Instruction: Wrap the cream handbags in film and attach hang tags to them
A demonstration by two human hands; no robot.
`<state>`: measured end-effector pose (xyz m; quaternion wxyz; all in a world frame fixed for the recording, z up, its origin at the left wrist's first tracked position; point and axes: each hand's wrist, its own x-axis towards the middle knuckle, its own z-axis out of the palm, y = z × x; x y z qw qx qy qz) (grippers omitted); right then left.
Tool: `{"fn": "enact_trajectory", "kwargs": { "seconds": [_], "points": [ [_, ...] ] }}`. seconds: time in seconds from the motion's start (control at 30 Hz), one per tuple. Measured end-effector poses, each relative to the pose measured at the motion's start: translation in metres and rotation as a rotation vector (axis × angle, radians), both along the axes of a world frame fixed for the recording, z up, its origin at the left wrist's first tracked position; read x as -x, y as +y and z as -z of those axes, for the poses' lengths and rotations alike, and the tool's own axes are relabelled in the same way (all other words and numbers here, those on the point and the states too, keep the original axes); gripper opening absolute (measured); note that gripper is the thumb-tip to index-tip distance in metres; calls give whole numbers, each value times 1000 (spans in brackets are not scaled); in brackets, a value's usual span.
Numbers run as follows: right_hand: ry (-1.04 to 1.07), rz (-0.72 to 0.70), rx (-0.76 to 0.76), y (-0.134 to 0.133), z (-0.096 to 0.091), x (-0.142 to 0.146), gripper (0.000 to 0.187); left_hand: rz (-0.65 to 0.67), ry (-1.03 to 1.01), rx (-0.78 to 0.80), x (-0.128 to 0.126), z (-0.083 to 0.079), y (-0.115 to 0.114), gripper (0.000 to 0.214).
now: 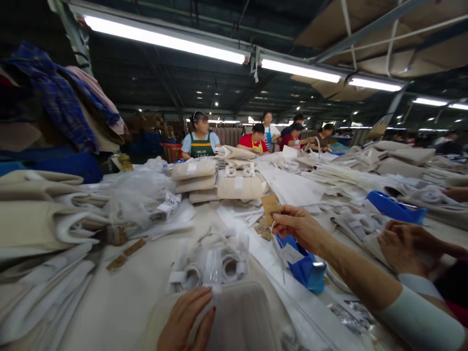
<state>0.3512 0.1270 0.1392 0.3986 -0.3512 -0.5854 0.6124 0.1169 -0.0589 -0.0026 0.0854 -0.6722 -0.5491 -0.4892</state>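
Observation:
My left hand (188, 317) lies at the bottom middle with its fingers stretched out. It rests on a beige folded fabric piece (241, 312). Just beyond its fingertips are a clear plastic packet (214, 265) and coiled pale straps (230, 265). My right hand (296, 226) is raised right of centre, pinching a brown card tag (270, 207) between thumb and fingers. A thin white string hangs below that hand. Several small brown tags (263, 229) lie on white sheets close behind it. Under my right wrist sits a blue open box (307, 270).
Stacked beige rolls (239, 187) stand ahead, with folded fabric (32, 224) and clear plastic bags (135, 195) to the left. Two brown tags (126, 254) lie on the table. A co-worker's hands (405, 248) handle fabric at right, beside another blue box (395, 207). Several people work opposite.

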Motion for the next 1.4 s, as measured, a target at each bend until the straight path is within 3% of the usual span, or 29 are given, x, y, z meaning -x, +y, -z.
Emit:
{"fn": "enact_trajectory", "kwargs": {
  "seconds": [0.13,0.27,0.33,0.5,0.73,0.87,1.07,1.4],
  "points": [
    [54,-112,26,-31,6,10,34,138,-376,247,-53,-24,11,21],
    [70,-203,33,-51,11,21,29,162,-638,401,-80,-32,27,38],
    [83,-244,41,-57,14,27,29,135,-703,402,-83,-31,36,39],
    [99,-288,69,-64,20,39,30,137,-700,345,-78,-25,44,16],
    [193,-168,173,-60,39,40,33,136,-1002,503,-65,-19,35,30],
    [217,-131,257,-57,50,40,35,108,-888,542,-68,-13,38,26],
    [232,-142,278,-57,52,43,35,-19,-661,522,-80,-3,53,17],
    [269,-178,298,-56,59,42,31,-53,-585,476,-87,-2,70,7]
  ]
}}
